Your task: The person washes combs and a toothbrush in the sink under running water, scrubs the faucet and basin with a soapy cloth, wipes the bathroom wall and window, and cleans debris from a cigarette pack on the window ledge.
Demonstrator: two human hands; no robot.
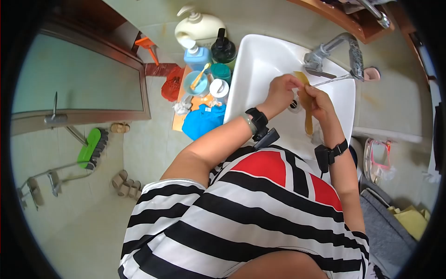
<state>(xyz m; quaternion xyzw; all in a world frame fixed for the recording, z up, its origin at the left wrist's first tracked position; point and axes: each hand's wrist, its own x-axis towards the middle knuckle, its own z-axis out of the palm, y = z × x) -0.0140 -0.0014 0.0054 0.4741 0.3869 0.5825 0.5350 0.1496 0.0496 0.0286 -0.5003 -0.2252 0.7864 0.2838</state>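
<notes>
Over the white sink [251, 56], my right hand [321, 103] grips an amber-coloured comb [307, 111], thumb and fingers closed on its middle. The comb is held lengthwise, with its lower end pointing toward my body. My left hand [280, 94] pinches at the comb's upper part, its fingertips close to my right thumb. From the chrome faucet [334, 44], a thin stream of water [332, 80] runs down to the comb by my right hand. The drain [293, 104] shows between my hands. Fingers partly cover the comb.
Left of the sink, a small stand holds a blue pump bottle [197, 56], a dark bottle [224, 50], a cup with a yellow toothbrush [200, 76], a white-capped bottle [219, 88] and a blue cloth [203, 122]. A wooden shelf edge [339, 23] overhangs the back right.
</notes>
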